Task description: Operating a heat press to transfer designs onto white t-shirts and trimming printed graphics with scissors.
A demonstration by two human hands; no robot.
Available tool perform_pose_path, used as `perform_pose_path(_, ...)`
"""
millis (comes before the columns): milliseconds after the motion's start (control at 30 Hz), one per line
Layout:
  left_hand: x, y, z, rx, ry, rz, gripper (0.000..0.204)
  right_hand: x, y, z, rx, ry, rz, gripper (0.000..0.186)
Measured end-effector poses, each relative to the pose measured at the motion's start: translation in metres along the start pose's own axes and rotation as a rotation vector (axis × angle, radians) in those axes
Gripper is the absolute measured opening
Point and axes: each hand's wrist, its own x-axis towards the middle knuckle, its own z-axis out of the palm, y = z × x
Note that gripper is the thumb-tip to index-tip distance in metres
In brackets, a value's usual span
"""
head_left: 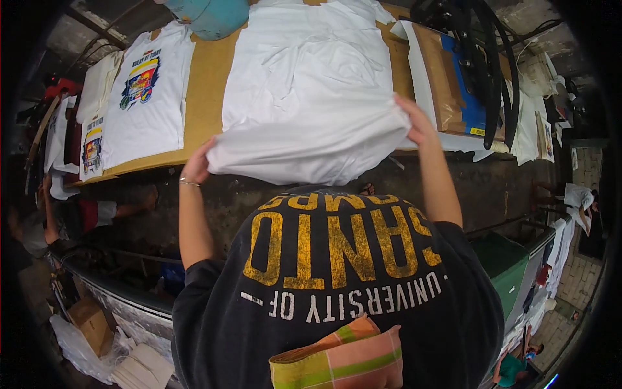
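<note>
A plain white T-shirt (298, 146) is stretched between my two hands at the near edge of the table. My left hand (197, 163) is closed on its left corner, and my right hand (418, 120) grips the right corner, a little farther from me. The near part of the cloth bulges up and hangs past the table edge in soft folds. Its far part merges with rumpled white fabric (317, 45) lying across the tan tabletop (206, 91), so I cannot tell where one piece ends. My fingertips are partly hidden by the cloth.
To the left lies a white shirt with a colourful print (141, 84). A blue-green bucket (210, 16) stands at the far edge. On the right are a brown-and-blue framed panel (447, 84) and curved black metal bars (502, 78). Another person's arm (49, 207) shows far left.
</note>
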Motion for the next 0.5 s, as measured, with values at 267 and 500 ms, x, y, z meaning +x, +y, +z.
perform_pose_path(267,-0.049,0.140,0.081,0.485,-0.043,0.479,0.062,-0.027,-0.146,-0.027,-0.306,0.018,-0.421,0.022)
perform_pose_path(500,-0.104,0.198,0.130,0.919,0.328,1.171,0.023,-0.139,-0.217,-0.015,-0.545,-0.060,-0.810,0.028)
